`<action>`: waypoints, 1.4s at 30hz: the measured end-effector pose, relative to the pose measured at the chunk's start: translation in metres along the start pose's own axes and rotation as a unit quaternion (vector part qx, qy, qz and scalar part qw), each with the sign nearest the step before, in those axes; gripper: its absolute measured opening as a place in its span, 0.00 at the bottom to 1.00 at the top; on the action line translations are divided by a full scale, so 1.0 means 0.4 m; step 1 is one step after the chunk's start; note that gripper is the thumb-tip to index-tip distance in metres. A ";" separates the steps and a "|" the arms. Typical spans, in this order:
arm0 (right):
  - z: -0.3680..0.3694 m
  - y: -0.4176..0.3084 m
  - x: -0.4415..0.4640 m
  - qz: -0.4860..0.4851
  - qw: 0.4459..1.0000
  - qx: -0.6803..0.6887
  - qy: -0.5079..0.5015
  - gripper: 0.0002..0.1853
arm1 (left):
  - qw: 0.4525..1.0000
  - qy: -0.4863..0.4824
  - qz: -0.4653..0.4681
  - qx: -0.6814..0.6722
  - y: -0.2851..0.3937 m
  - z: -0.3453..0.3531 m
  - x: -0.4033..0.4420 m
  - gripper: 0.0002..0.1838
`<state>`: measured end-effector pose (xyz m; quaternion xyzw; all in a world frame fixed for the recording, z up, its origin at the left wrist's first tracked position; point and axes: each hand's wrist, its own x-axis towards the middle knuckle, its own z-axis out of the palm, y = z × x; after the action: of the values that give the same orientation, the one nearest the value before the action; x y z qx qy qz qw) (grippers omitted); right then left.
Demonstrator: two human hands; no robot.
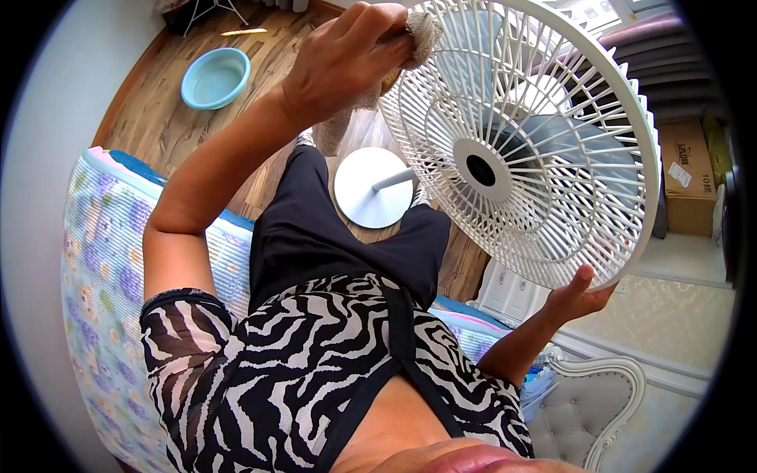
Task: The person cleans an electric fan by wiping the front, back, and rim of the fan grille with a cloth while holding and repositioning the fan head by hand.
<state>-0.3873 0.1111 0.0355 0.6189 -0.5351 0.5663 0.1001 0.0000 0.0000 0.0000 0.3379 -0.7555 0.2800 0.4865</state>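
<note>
- The fan (482, 167) stands at about one to two o'clock in the view, its head tipped so the round grille faces the person; its white base (359, 189) sits on the wood floor (150, 94), near the middle, between the feet.
- The left hand (339, 67), near twelve o'clock, is closed around a bunched beige cloth (425, 38), which lies at the grille's edge, about eleven o'clock on its face. A loose end of the cloth hangs below the hand.
- The right hand (579, 298) grips the rim between four and five o'clock on the grille, thumb in front; its other fingers are mostly hidden.
- To work well here, the lower grip should stay firm enough to stop the head swinging, while the cloth presses lightly so the thin ribs do not bend. Short strokes along the ribs should catch less than strokes across them, and the loose end is best gathered into the palm.
- The fan looks whole: white plastic ribs fan out from a pale ring with a dark centre, and blue-grey, see-through blades show behind. Any dust on it is too fine to tell.
- A light-blue basin (215, 79) rests on the floor between ten and eleven o'clock, well apart from the fan.
</note>
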 end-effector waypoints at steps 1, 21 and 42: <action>0.001 0.000 0.000 -0.003 1.000 0.012 -0.002 0.47 | 1.000 0.001 -0.007 0.004 0.007 -0.002 0.006 0.12; 0.017 -0.016 0.008 -0.006 0.998 0.056 0.011 0.45 | 0.956 -0.254 0.131 -0.061 -0.061 -0.100 0.140 0.06; 0.010 -0.023 0.015 -0.008 0.999 0.031 -0.013 0.42 | 0.941 -0.303 0.039 -0.145 0.022 -0.054 -0.012 0.13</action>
<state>-0.3791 0.1087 0.0435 0.6331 -0.5133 0.5741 0.0785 0.0065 0.0229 0.0027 0.3027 -0.9123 0.0703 0.2668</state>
